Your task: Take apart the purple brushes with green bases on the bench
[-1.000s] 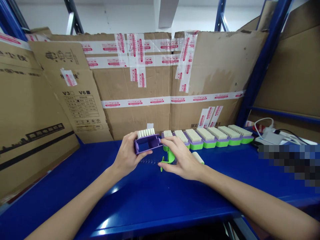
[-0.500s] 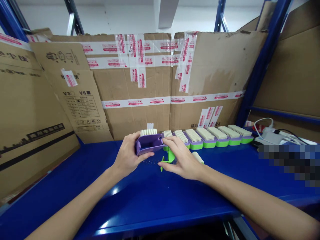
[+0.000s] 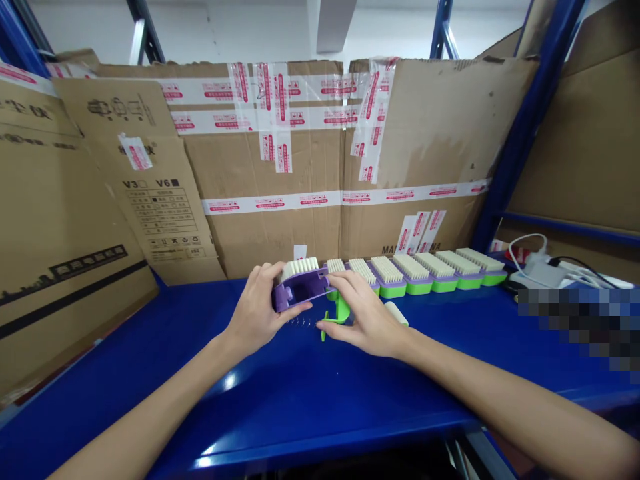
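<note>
My left hand (image 3: 255, 305) grips the left end of a purple brush shell (image 3: 306, 291), its hollow side facing me and its pale bristles (image 3: 300, 268) pointing up and away. The fingers of my right hand (image 3: 367, 317) touch the shell's right end. Between that hand's thumb and fingers is a bright green curved part (image 3: 341, 312), with a small green tab near the thumb tip. Small metal springs (image 3: 301, 322) lie on the blue surface below the shell. A pale oblong piece (image 3: 396, 313) rests just behind my right hand, partly hidden by it.
Several green and purple brushes (image 3: 431, 267) stand in a row at the back of the blue table (image 3: 300, 400), bristles up. Cardboard (image 3: 270, 233) walls the back and left. A white power adapter with cables (image 3: 543, 268) sits at the right.
My left hand has tilted the purple shell, so more of its hollow inside and bristles show. My right hand has barely moved and keeps the green part.
</note>
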A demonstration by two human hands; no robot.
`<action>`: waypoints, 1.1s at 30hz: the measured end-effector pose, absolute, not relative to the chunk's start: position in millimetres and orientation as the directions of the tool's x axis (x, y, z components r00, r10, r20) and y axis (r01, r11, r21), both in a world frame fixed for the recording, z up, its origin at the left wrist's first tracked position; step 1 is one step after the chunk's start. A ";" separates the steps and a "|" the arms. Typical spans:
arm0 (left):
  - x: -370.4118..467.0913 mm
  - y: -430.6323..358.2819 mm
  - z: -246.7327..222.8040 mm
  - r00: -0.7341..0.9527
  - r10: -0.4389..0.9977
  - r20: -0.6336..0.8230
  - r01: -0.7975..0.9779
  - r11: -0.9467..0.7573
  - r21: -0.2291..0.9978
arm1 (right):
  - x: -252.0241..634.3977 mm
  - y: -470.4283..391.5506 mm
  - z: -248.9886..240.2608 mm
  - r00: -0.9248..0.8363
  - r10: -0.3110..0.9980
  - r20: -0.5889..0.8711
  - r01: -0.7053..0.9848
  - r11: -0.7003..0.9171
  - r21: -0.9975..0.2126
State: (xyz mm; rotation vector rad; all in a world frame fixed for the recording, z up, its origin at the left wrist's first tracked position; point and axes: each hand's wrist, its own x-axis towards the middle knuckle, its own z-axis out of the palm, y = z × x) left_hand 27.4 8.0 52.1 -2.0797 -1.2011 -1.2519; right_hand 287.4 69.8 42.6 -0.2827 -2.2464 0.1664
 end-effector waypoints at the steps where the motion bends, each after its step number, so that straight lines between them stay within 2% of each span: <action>1: 28.7 7.4 51.7 0.186 0.489 0.852 0.828 -0.545 0.132 | 287.4 69.2 43.2 -0.618 0.261 0.742 0.149 0.965 -0.216; 6: 41.3 3.9 49.6 -0.091 0.717 0.691 0.597 -0.516 0.615 | 287.7 66.7 45.8 -0.627 0.265 0.732 0.164 0.964 -0.209; 8: 46.6 3.5 49.9 -0.164 0.760 0.628 0.468 -0.501 0.728 | 287.9 66.2 46.3 -0.635 0.267 0.725 0.171 0.964 -0.206; 12: 52.5 6.0 53.4 -0.320 0.802 0.504 0.232 -0.449 0.863 | 288.0 66.0 46.8 -0.643 0.282 0.712 0.185 0.960 -0.212; 16: 51.4 9.4 58.7 -0.429 0.830 0.357 0.023 -0.384 0.923 | 287.9 65.8 47.3 -0.656 0.283 0.700 0.177 0.959 -0.221; 20: 50.0 9.4 65.0 -0.458 0.848 0.268 -0.081 -0.339 0.937 | 288.1 65.5 46.8 -0.665 0.299 0.684 0.187 0.954 -0.235; 26: 46.8 10.7 66.2 -0.494 0.853 0.168 -0.085 -0.240 0.967 | 287.9 66.4 45.4 -0.671 0.295 0.680 0.183 0.955 -0.233; 33: 37.5 17.2 61.9 -0.555 0.815 0.164 -0.087 -0.252 0.964 | 287.6 66.5 44.6 -0.683 0.296 0.667 0.187 0.955 -0.232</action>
